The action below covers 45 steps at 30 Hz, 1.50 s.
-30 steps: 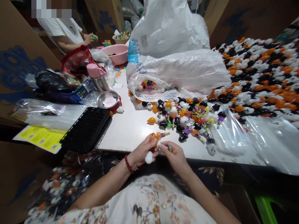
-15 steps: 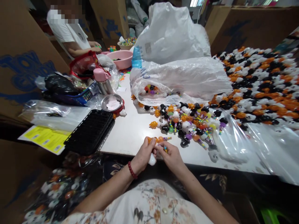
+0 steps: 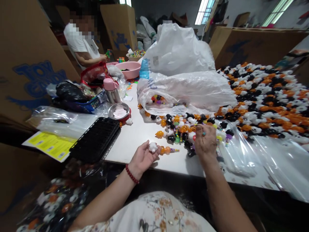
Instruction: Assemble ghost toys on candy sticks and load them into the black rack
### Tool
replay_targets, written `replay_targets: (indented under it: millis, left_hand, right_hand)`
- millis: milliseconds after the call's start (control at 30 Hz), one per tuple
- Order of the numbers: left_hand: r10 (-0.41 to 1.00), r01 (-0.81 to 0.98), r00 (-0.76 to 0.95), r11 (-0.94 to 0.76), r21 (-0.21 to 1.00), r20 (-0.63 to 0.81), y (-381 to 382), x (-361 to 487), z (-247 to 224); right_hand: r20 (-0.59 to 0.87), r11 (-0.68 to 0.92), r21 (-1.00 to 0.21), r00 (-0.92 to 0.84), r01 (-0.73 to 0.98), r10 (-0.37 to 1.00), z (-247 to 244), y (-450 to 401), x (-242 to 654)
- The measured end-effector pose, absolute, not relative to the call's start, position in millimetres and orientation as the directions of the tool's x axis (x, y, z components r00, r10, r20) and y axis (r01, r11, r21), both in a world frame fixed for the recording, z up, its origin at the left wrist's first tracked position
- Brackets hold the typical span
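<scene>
My left hand (image 3: 143,158) is turned palm up above the table's front edge, with a white ghost-shaped plastic piece (image 3: 153,147) held between the thumb and curled fingers. An orange pumpkin-figure stick (image 3: 165,150) with a banded, multicoloured tapering end juts out past those fingertips; whether it is gripped or only touches the table, I cannot tell. My right hand (image 3: 206,141) reaches down into the pile of figure sticks (image 3: 184,129), its fingers bent together. A small teal bit shows at its fingers, but what they hold is mostly hidden.
Black plastic trays (image 3: 95,138) are stacked at the left, near a steel bowl (image 3: 119,111) and a pink-lidded flask (image 3: 112,90). A large white bag (image 3: 188,87) lies behind the pile. Clear plastic bags (image 3: 241,154) and heaped figures (image 3: 265,103) fill the right. A co-worker (image 3: 83,48) stands back left.
My right hand has left my left hand and moved right, into the pile. My left hand has turned palm up, showing the white ghost piece. The camera view has tilted up.
</scene>
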<state>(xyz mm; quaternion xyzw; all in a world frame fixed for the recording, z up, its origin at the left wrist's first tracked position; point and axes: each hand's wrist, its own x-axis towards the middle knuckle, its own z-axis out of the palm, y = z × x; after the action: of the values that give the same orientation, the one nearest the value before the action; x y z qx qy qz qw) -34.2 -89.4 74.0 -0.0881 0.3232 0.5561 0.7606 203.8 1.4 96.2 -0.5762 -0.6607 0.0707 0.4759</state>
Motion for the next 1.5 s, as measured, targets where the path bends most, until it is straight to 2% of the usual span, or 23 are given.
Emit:
replay_targets:
  millis: [67, 133, 167, 233, 333, 467, 533, 633, 800, 1000, 1200, 1367, 1500]
  left_hand:
    - [0.812, -0.877, 0.198, 0.397, 0.271, -0.548, -93.1, -33.8, 71.2]
    - [0.839, -0.853, 0.200, 0.403, 0.332, -0.506, -95.5, -32.9, 68.0]
    - [0.856, -0.844, 0.179, 0.387, 0.371, -0.485, -96.2, -32.3, 66.7]
    - [0.890, -0.827, 0.115, 0.332, 0.455, -0.441, -97.0, -30.4, 65.0]
    - [0.917, -0.797, 0.022, 0.257, 0.547, -0.398, -98.1, -25.7, 64.3]
    - [0.938, -0.710, -0.079, 0.186, 0.680, -0.338, -102.0, -15.9, 65.3]
    - [0.945, -0.651, -0.131, 0.147, 0.745, -0.300, -104.5, -10.9, 66.6]
    - [0.950, -0.590, -0.148, 0.138, 0.795, -0.275, -107.1, -5.8, 68.5]
    - [0.956, -0.500, -0.184, 0.107, 0.859, -0.226, -107.8, -2.9, 64.6]
    - [0.953, -0.367, -0.215, 0.122, 0.922, -0.211, -111.0, -2.6, 60.3]
    - [0.960, -0.256, -0.149, 0.195, 0.947, -0.238, -115.3, -2.6, 65.2]
    - [0.952, -0.115, -0.175, 0.233, 0.966, -0.251, -117.5, 3.0, 57.6]
    - [0.949, -0.138, -0.142, 0.262, 0.955, -0.281, -118.2, 5.8, 59.4]
  right_hand:
    - [0.358, 0.256, -0.791, 0.082, 0.556, 0.930, 92.1, -19.3, 193.0]
    - [0.112, 0.116, -0.930, -0.030, 0.349, 0.993, 86.8, -41.2, 179.0]
    - [0.016, 0.040, -0.968, -0.096, 0.248, 0.995, 84.5, -51.3, 172.0]
    - [-0.078, -0.059, -0.993, -0.199, 0.101, 0.977, 81.1, -68.6, 159.6]
    - [-0.040, -0.028, -0.998, -0.259, 0.051, 0.965, 78.8, -86.0, 147.8]
    - [0.131, 0.165, -0.976, -0.221, 0.141, 0.967, 75.7, -95.1, 142.6]
    - [0.169, 0.202, -0.965, -0.192, 0.169, 0.967, 73.6, -96.1, 142.3]
    - [0.180, 0.221, -0.952, -0.201, 0.210, 0.963, 71.7, -96.7, 143.4]
    - [0.268, 0.342, -0.877, -0.249, 0.337, 0.931, 73.7, -99.2, 147.2]
    - [0.220, 0.335, -0.884, -0.343, 0.326, 0.913, 78.7, -102.8, 147.7]
    - [0.053, 0.139, -0.962, -0.339, 0.236, 0.939, 77.3, -102.0, 143.4]
    - [0.074, 0.178, -0.946, -0.355, 0.270, 0.932, 66.6, -105.0, 135.2]
    - [0.081, 0.181, -0.949, -0.356, 0.257, 0.931, 60.7, -108.8, 126.3]
